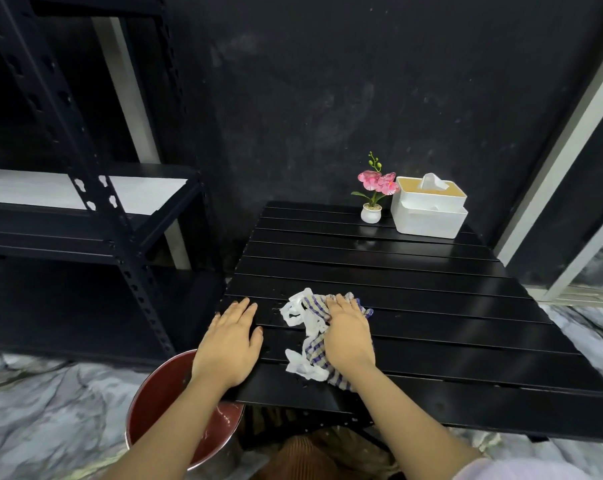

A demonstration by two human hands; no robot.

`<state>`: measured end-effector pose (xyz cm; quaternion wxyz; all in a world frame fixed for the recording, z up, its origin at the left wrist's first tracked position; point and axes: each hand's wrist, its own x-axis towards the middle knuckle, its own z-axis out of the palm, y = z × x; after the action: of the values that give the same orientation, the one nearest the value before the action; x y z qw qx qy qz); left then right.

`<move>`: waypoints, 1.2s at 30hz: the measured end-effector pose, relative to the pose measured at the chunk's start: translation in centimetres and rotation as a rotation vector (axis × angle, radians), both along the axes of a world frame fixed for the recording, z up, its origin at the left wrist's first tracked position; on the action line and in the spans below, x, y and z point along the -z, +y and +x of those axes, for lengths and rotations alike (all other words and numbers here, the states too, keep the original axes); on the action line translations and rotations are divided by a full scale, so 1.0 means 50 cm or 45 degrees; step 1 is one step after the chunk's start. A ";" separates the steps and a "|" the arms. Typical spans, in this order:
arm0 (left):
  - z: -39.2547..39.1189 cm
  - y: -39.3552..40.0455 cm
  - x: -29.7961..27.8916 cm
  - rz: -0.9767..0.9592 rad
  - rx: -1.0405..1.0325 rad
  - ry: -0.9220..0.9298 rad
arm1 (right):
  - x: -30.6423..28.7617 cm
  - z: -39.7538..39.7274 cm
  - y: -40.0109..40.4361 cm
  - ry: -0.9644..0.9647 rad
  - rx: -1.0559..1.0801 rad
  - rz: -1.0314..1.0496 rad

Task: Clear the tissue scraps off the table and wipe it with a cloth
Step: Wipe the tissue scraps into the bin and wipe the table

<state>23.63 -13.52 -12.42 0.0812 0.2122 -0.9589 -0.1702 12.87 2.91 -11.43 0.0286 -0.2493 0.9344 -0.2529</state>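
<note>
My right hand (pixel 348 332) presses flat on a blue-and-white checked cloth (pixel 315 353) near the front left of the black slatted table (pixel 431 306). White tissue scraps (pixel 298 311) are bunched against the cloth's left edge, with more scraps (pixel 302 367) nearer the front edge. My left hand (pixel 229 344) lies flat, fingers spread, on the table's left edge, a little left of the scraps and holding nothing. Below that edge stands a red metal bin (pixel 158 396), partly hidden by my left forearm.
A small white pot of pink flowers (pixel 373 199) and a white tissue box (pixel 428 211) stand at the table's far right. A black metal shelf rack (pixel 95 216) stands to the left. Crumpled grey sheeting (pixel 50 410) covers the floor.
</note>
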 end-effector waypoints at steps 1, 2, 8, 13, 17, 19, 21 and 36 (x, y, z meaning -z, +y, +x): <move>0.000 0.000 0.000 0.005 -0.001 0.004 | -0.002 -0.001 0.002 -0.024 -0.004 -0.043; 0.001 -0.001 -0.001 0.009 -0.001 0.008 | -0.006 -0.002 0.007 -0.059 -0.004 -0.104; 0.003 -0.006 -0.011 0.057 0.026 -0.054 | -0.047 -0.015 0.132 -0.132 0.200 -0.352; 0.024 -0.008 -0.021 0.112 0.065 -0.072 | -0.055 -0.025 0.337 -0.083 0.412 -0.314; 0.056 -0.003 -0.015 0.004 0.077 -0.083 | -0.039 -0.011 0.437 -0.096 0.413 -0.122; 0.063 0.000 -0.012 -0.011 0.064 -0.060 | -0.030 -0.009 0.437 -0.046 0.362 0.015; 0.064 0.003 -0.009 -0.012 0.053 -0.038 | -0.023 0.000 0.408 0.040 0.335 0.090; 0.064 -0.001 0.007 -0.020 0.046 0.018 | -0.005 0.133 0.043 0.043 0.110 0.213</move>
<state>26.81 -13.54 -12.75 0.0867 0.1931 -0.9632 -0.1656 19.54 5.04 -11.19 0.0226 -0.2097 0.9625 -0.1705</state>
